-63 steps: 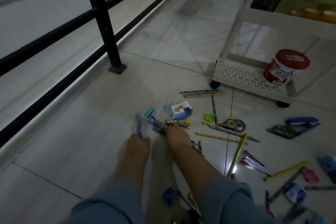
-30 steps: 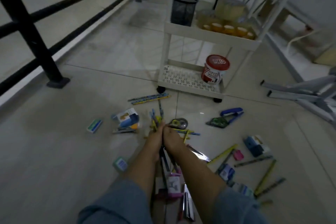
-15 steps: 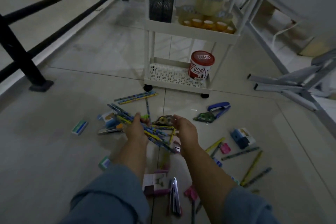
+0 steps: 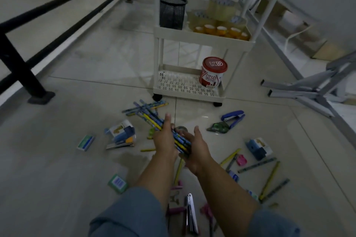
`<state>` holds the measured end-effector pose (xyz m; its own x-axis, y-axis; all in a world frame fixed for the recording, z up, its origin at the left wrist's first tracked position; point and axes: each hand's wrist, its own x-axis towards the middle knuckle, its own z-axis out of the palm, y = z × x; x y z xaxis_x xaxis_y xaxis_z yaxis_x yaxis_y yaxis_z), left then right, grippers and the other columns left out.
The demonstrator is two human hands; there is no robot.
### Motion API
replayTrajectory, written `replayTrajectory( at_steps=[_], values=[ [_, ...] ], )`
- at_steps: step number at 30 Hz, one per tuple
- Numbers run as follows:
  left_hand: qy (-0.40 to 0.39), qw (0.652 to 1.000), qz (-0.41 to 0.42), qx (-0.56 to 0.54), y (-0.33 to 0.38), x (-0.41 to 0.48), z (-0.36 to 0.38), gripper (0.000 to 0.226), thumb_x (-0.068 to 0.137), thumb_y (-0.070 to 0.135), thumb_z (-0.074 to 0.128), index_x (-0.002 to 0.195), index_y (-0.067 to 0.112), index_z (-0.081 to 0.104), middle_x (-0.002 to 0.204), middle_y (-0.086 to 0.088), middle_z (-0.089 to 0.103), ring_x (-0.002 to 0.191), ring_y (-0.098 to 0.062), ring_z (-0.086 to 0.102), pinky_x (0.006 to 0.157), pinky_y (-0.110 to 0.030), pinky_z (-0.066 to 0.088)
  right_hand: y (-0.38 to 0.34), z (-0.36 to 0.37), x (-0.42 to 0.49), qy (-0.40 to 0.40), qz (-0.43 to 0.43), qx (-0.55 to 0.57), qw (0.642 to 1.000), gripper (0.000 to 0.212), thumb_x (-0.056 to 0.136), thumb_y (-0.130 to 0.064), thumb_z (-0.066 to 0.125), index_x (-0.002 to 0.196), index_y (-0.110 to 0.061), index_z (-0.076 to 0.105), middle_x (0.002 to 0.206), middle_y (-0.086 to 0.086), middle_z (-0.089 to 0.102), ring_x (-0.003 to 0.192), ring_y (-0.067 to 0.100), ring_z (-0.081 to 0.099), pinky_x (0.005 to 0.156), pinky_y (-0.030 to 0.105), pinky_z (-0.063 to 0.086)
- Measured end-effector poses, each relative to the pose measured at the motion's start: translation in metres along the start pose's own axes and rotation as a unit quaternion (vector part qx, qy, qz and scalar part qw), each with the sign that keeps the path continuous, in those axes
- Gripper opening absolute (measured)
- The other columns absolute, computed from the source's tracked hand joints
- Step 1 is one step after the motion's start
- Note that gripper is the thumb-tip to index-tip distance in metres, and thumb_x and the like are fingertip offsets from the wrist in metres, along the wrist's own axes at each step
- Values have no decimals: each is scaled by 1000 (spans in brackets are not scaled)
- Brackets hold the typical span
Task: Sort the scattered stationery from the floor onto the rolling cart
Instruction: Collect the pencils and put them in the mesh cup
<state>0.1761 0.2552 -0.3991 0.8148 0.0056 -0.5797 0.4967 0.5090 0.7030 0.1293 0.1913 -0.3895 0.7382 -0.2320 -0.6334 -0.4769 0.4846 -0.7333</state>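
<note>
Pencils (image 4: 149,114): bundle slanting far-left out of both hands.
Left hand (image 4: 164,140): clasped round the bundle's middle.
Right hand (image 4: 196,150): cupping its near end.

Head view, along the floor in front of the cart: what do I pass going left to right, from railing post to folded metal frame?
Railing post base → small green box → blue-and-white carton → held pencil bundle → green tape dispenser → dark blue carton → folded metal frame.
</note>
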Motion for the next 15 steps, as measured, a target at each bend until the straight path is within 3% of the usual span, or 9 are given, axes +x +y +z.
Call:
replayTrajectory(
  at_steps=[4, 7, 9, 11, 15],
  values=[
    [-56, 994, -10, 94, -14, -18, 11, 45, 77, 48, 68, 72, 7, 52, 66, -8, 57, 53, -18, 59, 60, -29, 53, 3, -22, -13, -28, 14, -67, 997, 72, 92, -63, 21, 145, -16, 31, 144, 9, 43, 128, 28, 46, 109, 46, 34],
    [-107, 975, 53, 190, -9, -22, 4, 29, 83, 33, 67, 84, 8, 54, 67, -6, 54, 48, -12, 50, 48, -21, 44, -15, -31, -27, 27, -52, -169, 984, 70, 93, -62, 20, 146, -17, 28, 153, 6, 27, 139, 25, 30, 111, 41, 26],
    [-193, 937, 64, 285, 5, -20, -5, 25, 83, 29, 69, 87, 9, 55, 66, -6, 53, 46, -12, 48, 46, -22, 42, -43, -33, -29, 64, -139, -169, 974, 64, 94, -59, 24, 146, -22, 29, 155, 4, 23, 141, 22, 24, 113, 39, 21],
    [-252, 895, 50, 365, 20, -20, -14, 24, 82, 27, 70, 87, 10, 55, 61, -3, 50, 44, -12, 47, 45, -23, 42, -74, -32, -27, 73, -192, -155, 966, 62, 93, -60, 30, 145, -27, 30, 154, 1, 25, 140, 21, 25, 109, 39, 25],
    [-307, 851, 30, 426, 41, -33, -18, 24, 81, 26, 72, 87, 11, 53, 56, 0, 49, 44, -10, 48, 46, -21, 44, -105, -17, -22, 38, -257, -223, 940, 56, 94, -56, 33, 144, -29, 31, 151, 0, 31, 139, 21, 28, 112, 39, 24]
  ],
)
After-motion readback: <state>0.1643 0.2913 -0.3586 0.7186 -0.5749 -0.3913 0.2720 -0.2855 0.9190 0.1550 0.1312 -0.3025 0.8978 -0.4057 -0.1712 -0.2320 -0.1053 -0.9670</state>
